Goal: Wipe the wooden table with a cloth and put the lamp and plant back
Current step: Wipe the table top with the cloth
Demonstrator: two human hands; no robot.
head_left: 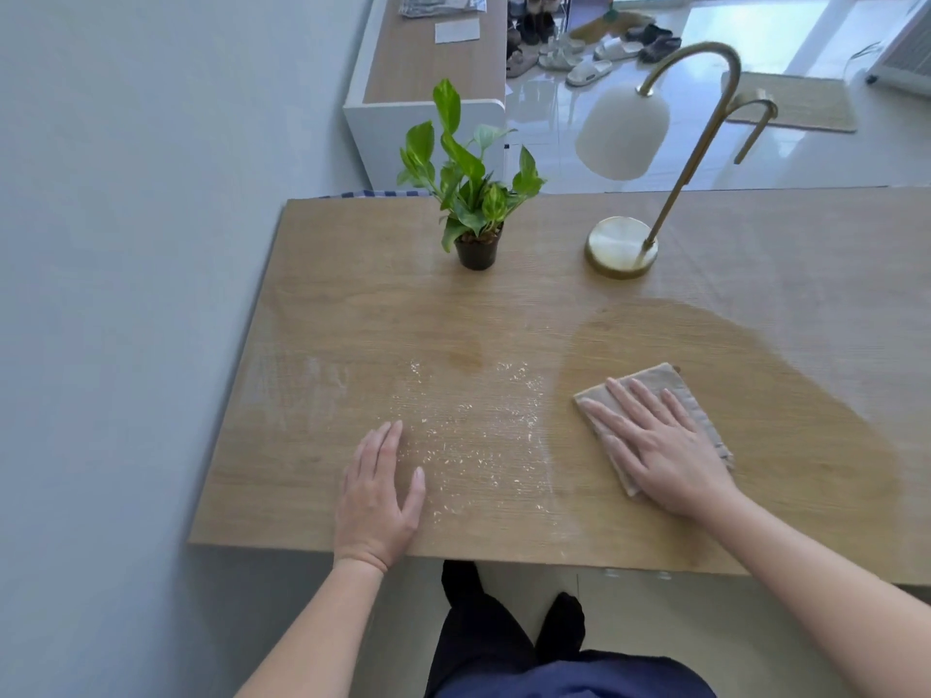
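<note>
My right hand (660,445) lies flat, fingers spread, on a folded beige cloth (670,385) on the wooden table (352,314). A darker wiped patch spreads around and to the right of the cloth. White crumbs and dusty smears (473,425) cover the table's middle and left. My left hand (375,501) rests flat on the table near its front edge, beside the crumbs, holding nothing. A small green plant in a black pot (476,251) stands at the back centre. A brass lamp with a white shade (620,246) stands at the back right.
A grey wall (126,244) runs along the table's left side. Beyond the table are a white cabinet with a wooden top (433,57), several shoes (584,47) and a mat (801,100) on a glossy floor. My legs (504,642) stand at the front edge.
</note>
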